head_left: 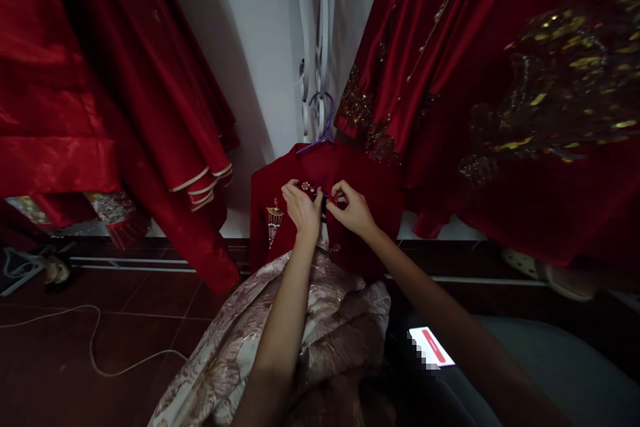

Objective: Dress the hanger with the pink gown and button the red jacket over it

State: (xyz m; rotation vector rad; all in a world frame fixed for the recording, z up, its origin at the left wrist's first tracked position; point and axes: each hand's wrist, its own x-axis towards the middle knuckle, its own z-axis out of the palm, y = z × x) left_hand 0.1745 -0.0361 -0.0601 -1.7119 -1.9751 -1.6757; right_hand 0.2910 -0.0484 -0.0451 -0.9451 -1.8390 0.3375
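Note:
A dark red jacket [377, 213] hangs upright on a purple hanger [329, 121] in the middle of the head view. My left hand [304, 210] is closed on one front edge of the jacket, beside a beaded fastening [307, 186]. Opposite it, my right hand [354, 210] pinches the other front edge, where a small red piece shows at the fingertips. A narrow gap lies between the two hands. Gold beadwork [275, 219] decorates the jacket's left side. Below my hands spreads a shiny, pale patterned skirt [320, 320].
Red garments [190, 100] hang on the left, and sequined red garments [540, 93] on the right. White metal bars [323, 27] stand behind the hanger. A lit phone [433, 347] lies at lower right. A white cable [95, 340] crosses the tiled floor.

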